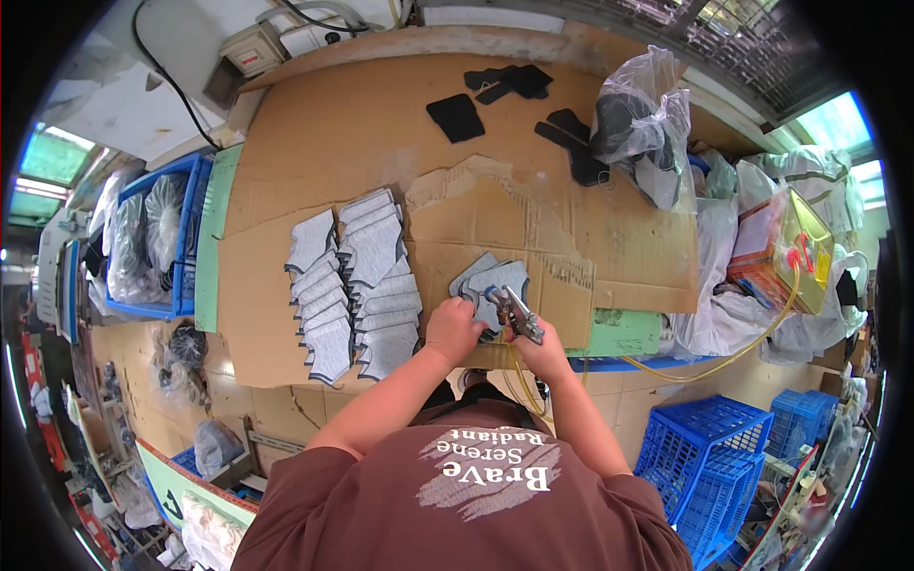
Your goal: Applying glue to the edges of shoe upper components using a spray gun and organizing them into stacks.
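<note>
My right hand (541,350) is wrapped round a metal spray gun (521,316), whose head points over a small group of grey fabric pieces (512,276). Beside them on the left, my left hand (455,329) is closed at the near left edge of these pieces, its fingertips gripping there. Yellowish hose (519,376) hangs below the gun. Left of my hands, two long columns of overlapping grey fabric pieces with dark edges (328,347) lie on the cardboard sheet (276,143).
Black cut pieces (455,118) and a clear bag of dark pieces (640,124) lie toward the far side. At right stands a metal can (807,249) with a hose (738,357) running from it. Blue crates stand at left (188,233) and lower right (700,443).
</note>
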`<action>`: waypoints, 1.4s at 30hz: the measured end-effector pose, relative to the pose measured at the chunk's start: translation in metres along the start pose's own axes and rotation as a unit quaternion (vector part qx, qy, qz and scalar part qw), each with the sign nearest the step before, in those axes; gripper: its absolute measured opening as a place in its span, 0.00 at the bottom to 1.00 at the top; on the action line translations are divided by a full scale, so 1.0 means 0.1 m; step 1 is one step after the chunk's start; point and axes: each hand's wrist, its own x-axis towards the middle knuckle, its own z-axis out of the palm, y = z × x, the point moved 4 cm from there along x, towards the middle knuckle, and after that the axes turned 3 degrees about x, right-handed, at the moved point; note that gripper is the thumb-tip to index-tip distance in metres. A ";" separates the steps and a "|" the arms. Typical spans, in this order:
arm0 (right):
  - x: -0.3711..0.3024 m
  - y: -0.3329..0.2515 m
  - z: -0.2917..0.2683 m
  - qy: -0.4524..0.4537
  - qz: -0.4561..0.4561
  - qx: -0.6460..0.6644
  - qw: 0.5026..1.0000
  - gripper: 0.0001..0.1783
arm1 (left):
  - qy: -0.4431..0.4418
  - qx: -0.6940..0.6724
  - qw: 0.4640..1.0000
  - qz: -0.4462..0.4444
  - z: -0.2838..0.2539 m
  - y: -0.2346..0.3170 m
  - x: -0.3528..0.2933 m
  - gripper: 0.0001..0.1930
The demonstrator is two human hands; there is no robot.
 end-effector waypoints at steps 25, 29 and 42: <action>-0.05 0.02 -0.06 0.012 0.004 0.007 1.000 0.13 | -0.021 -0.052 0.996 -0.062 0.03 -0.04 0.03 0.11; -0.06 -0.01 -0.06 0.009 -0.020 -0.021 1.000 0.13 | -0.011 -0.125 0.988 -0.089 -0.06 -0.08 0.02 0.09; -0.12 -0.02 -0.22 0.021 0.023 -0.015 0.999 0.16 | 0.242 0.150 0.954 -0.097 -1.25 -1.02 -0.14 0.12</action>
